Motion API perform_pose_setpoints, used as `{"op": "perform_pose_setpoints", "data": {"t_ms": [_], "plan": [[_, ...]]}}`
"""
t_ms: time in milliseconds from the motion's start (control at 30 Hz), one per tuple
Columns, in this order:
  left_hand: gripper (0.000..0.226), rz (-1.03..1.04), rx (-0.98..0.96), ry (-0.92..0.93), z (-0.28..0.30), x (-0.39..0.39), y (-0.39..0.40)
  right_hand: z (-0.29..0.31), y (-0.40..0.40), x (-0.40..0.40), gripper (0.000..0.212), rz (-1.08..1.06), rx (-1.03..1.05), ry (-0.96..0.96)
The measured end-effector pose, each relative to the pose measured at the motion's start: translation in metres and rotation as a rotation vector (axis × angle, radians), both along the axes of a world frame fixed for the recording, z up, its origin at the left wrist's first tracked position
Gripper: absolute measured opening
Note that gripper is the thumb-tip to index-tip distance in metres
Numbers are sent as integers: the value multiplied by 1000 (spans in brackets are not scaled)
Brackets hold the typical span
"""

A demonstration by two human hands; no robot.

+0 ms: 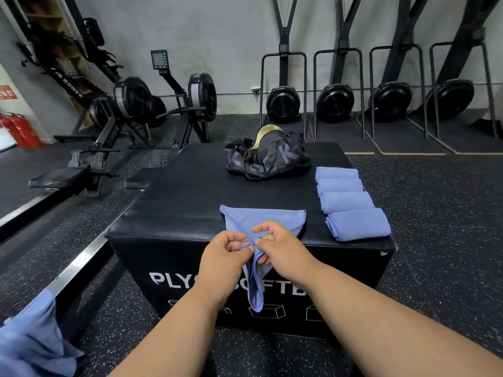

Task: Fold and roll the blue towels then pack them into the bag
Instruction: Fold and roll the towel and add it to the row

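A blue towel [261, 221] lies partly on the black plyo box [185, 202], its near end hanging over the front edge. My left hand [226, 254] and my right hand [280, 248] meet above that edge, and both pinch the towel's near edge between thumb and fingers. Several rolled blue towels [353, 208] lie in a row along the box's right side. The black bag [268, 156] sits at the far end of the box with its top open.
More blue towels [30, 338] hang in a pile at the lower left. Rowing machines [130, 104] stand at the back left and ski machines [337, 102] line the back wall. Speckled rubber floor surrounds the box.
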State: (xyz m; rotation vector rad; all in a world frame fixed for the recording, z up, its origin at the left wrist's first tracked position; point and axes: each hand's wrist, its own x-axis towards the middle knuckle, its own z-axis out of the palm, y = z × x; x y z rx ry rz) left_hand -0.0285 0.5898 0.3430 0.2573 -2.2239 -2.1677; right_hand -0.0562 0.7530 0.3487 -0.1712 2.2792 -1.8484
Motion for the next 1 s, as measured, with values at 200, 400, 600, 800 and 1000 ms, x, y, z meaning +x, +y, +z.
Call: {"op": "perform_pose_setpoints", "data": {"t_ms": [200, 400, 600, 800, 1000], "plan": [[39, -83, -83, 37, 4, 7, 6, 2, 2, 2, 29, 5, -106, -78], [25, -85, -371, 127, 5, 9, 6, -3, 9, 2, 39, 21, -310, -159], [21, 58, -320, 121, 4, 6, -13, -16, 23, -10, 42, -33, -99, -190], [18, 139, -305, 135, 7, 10, -38, -59, 57, -47, 65, -63, 428, -56], [21, 211, -251, 144, 4, 9, -56, -78, 65, -77, 55, -95, 662, 53]]}}
